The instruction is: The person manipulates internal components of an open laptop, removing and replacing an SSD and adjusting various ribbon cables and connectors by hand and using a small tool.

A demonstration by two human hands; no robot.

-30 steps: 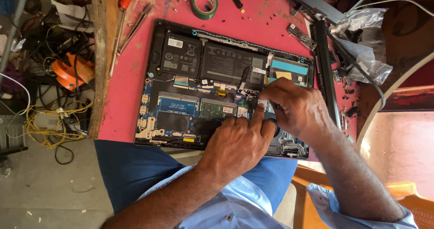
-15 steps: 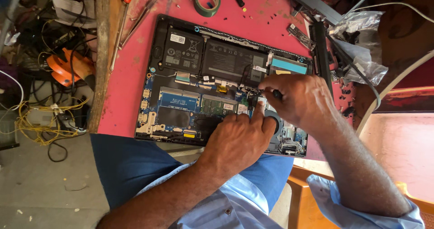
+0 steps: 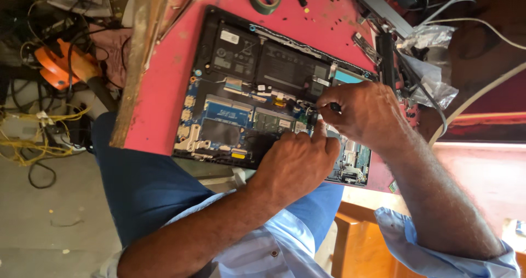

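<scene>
Now the right hand pinches a thin black tool over the open laptop's blue board. The left hand rests curled, one finger out, holding nothing. Both hands sit about where they were before.

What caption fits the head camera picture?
Two hands, left and right, work inside an opened laptop on a red table.

Red worktable, grey floor below, tangled cables at left
</scene>
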